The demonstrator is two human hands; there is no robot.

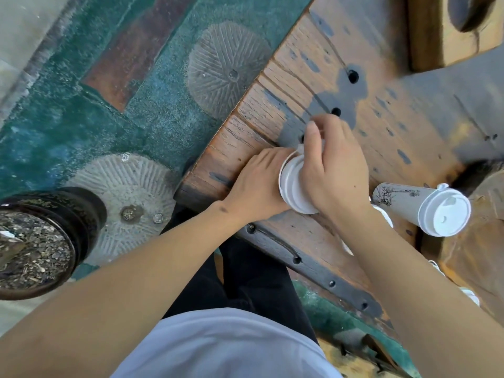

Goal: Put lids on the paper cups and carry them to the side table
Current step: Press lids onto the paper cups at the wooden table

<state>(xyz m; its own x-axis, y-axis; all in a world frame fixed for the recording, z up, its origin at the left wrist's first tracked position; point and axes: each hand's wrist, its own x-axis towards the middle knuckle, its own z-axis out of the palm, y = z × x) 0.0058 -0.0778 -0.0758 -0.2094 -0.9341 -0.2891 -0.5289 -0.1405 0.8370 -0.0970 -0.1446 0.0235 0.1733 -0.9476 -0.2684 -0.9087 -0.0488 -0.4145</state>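
A paper cup with a white lid (pixel 291 184) stands on the worn wooden table (pixel 381 110) near its front edge. My left hand (pixel 256 181) wraps around the cup's side. My right hand (pixel 335 165) lies over the lid, fingers curled across its far rim. To the right stands a second paper cup (pixel 395 196) with a dark drawing on it and a white lid (pixel 444 212) on top, apart from both hands. More white lids (pixel 384 214) show partly behind my right forearm.
A wooden box with a round hole (pixel 447 31) sits at the table's far right. A dark round planter with gravel (pixel 35 241) stands on the floor at left. Green carpet (pixel 81 132) with round grey patterns covers the floor. A wooden seat (pixel 474 255) lies at right.
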